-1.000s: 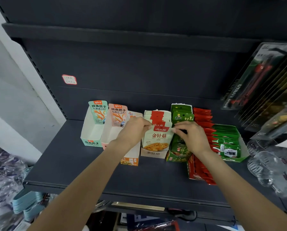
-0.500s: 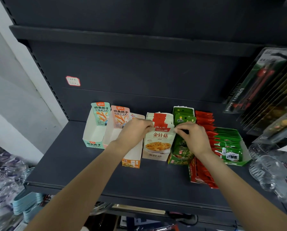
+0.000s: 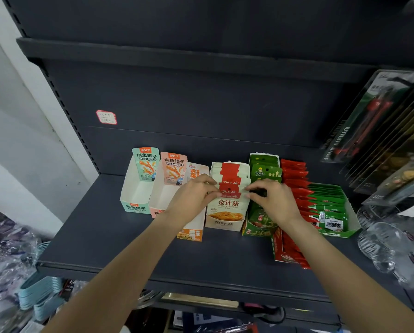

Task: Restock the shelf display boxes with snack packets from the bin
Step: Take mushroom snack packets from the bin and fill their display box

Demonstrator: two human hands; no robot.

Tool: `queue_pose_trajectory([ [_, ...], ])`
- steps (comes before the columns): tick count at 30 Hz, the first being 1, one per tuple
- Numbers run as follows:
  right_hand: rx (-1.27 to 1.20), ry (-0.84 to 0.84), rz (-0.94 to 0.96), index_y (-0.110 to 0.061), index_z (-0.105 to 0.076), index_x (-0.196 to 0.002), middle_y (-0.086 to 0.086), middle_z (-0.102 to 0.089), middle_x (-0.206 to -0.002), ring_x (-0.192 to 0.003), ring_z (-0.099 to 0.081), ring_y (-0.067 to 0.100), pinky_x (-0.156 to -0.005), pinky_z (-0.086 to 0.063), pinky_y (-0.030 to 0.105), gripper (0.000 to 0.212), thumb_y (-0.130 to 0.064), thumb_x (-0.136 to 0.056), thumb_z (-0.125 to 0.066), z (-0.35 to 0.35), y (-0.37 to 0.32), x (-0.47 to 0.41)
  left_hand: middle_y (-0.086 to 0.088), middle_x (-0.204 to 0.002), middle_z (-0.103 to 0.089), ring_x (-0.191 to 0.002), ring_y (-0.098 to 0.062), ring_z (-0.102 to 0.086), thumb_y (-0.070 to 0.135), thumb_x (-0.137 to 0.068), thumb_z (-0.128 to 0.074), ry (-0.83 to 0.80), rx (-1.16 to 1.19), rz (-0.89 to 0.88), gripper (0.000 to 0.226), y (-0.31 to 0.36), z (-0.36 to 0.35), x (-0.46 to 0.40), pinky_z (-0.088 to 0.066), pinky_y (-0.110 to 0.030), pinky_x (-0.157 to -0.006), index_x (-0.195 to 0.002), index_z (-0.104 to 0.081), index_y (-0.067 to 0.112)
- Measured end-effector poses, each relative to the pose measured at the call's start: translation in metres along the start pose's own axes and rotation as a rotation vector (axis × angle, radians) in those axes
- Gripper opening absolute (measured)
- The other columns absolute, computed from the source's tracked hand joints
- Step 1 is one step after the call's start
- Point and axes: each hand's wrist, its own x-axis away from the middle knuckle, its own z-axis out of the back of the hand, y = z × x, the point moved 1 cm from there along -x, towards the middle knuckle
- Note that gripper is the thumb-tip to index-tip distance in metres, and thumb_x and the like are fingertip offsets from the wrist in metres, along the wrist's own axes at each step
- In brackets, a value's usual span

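A cream display box [image 3: 225, 222] of mushroom snack packets [image 3: 228, 179] with red tops stands mid-shelf, packed full. My left hand [image 3: 192, 197] pinches the front packets at their left top edge. My right hand [image 3: 273, 198] pinches them at the right top edge, reaching over the green box [image 3: 259, 229]. To the left stand a mint box [image 3: 135, 200] and a pink box [image 3: 161, 203], each holding one upright packet at the back, and an orange box [image 3: 191, 233]. The bin is not in view.
A red box of packets [image 3: 290, 246] and a wide green box of packets [image 3: 331, 212] sit to the right on the dark shelf [image 3: 129, 255]. Clear glassware [image 3: 391, 248] stands at the far right edge. Carded utility knives [image 3: 374, 116] hang above it.
My right hand slid left from the green box's packets onto the mushroom packets' right top edge. My left hand stays at their left edge. The camera view shifted slightly.
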Motion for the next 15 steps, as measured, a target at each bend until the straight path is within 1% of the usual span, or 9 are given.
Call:
queue_pose_trajectory([
  [2, 0.005, 0.011, -0.001, -0.025, -0.071, -0.106, -0.003, -0.069, -0.111, -0.098, -0.064, 0.014, -0.092, -0.049, 0.044, 0.022, -0.029, -0.085, -0.067, -0.001, 0.001, 0.001, 0.0, -0.128, -0.055, -0.114, -0.016, -0.055, 0.028, -0.095, -0.052, 0.025, 0.015, 0.008, 0.032, 0.002, 0.0, -0.001, -0.047, -0.029, -0.095, -0.123, -0.062, 0.017],
  [5, 0.055, 0.031, -0.013, -0.024, -0.068, -0.114, -0.001, -0.069, -0.111, -0.097, -0.064, 0.017, -0.092, -0.048, 0.045, 0.028, -0.03, -0.086, -0.066, -0.004, -0.001, 0.002, 0.0, -0.129, -0.056, -0.115, -0.018, -0.055, 0.025, -0.096, -0.05, 0.059, 0.002, 0.042, 0.032, 0.006, -0.001, -0.003, -0.05, -0.033, -0.093, -0.127, -0.057, 0.02],
  [7, 0.097, 0.046, -0.028, -0.025, -0.068, -0.113, -0.001, -0.069, -0.11, -0.091, -0.064, 0.02, -0.092, -0.047, 0.046, 0.026, -0.03, -0.087, -0.065, -0.007, -0.003, 0.002, 0.0, -0.13, -0.054, -0.118, -0.018, -0.052, 0.023, -0.097, -0.049, 0.068, -0.073, 0.028, 0.033, 0.007, -0.003, -0.005, -0.049, -0.032, -0.095, -0.129, -0.056, 0.021],
  [8, 0.115, 0.059, -0.034, -0.025, -0.069, -0.111, -0.001, -0.069, -0.109, -0.09, -0.064, 0.02, -0.092, -0.046, 0.046, 0.024, -0.03, -0.088, -0.064, -0.009, -0.004, 0.002, 0.0, -0.131, -0.053, -0.12, -0.018, -0.049, 0.022, -0.097, -0.05, 0.07, -0.15, 0.005, 0.034, 0.007, -0.004, -0.006, -0.047, -0.032, -0.097, -0.131, -0.055, 0.022],
  [10, 0.164, 0.078, -0.039, -0.027, -0.07, -0.107, -0.003, -0.069, -0.106, -0.094, -0.064, 0.019, -0.095, -0.044, 0.044, 0.02, -0.029, -0.089, -0.063, -0.01, -0.006, 0.003, 0.0, -0.134, -0.051, -0.124, -0.019, -0.043, 0.022, -0.097, -0.05, 0.072, -0.32, -0.049, 0.036, 0.008, -0.006, -0.006, -0.041, -0.032, -0.1, -0.132, -0.053, 0.024],
  [12, 0.249, 0.037, -0.048, -0.029, -0.069, -0.109, -0.005, -0.067, -0.107, -0.102, -0.06, 0.018, -0.1, -0.038, 0.042, 0.02, -0.03, -0.092, -0.059, -0.01, -0.01, 0.003, -0.002, -0.135, -0.048, -0.126, -0.022, -0.038, 0.023, -0.097, -0.049, 0.057, -0.431, -0.087, 0.036, 0.008, -0.007, -0.005, -0.035, -0.034, -0.101, -0.133, -0.053, 0.024],
  [13, 0.276, 0.004, -0.06, -0.029, -0.067, -0.112, -0.004, -0.065, -0.11, -0.106, -0.058, 0.019, -0.102, -0.035, 0.041, 0.022, -0.031, -0.093, -0.057, -0.01, -0.012, 0.004, -0.002, -0.135, -0.047, -0.126, -0.022, -0.038, 0.024, -0.098, -0.048, 0.051, -0.442, -0.092, 0.036, 0.007, -0.007, -0.003, -0.033, -0.034, -0.102, -0.133, -0.052, 0.025],
  [15, 0.239, -0.003, -0.073, -0.026, -0.063, -0.12, -0.001, -0.062, -0.118, -0.114, -0.053, 0.02, -0.106, -0.033, 0.044, 0.028, -0.029, -0.093, -0.056, -0.005, -0.017, 0.006, -0.002, -0.137, -0.046, -0.127, -0.021, -0.038, 0.026, -0.098, -0.045, 0.075, -0.367, -0.058, 0.037, 0.007, -0.006, 0.001, -0.033, -0.036, -0.103, -0.135, -0.049, 0.024],
])
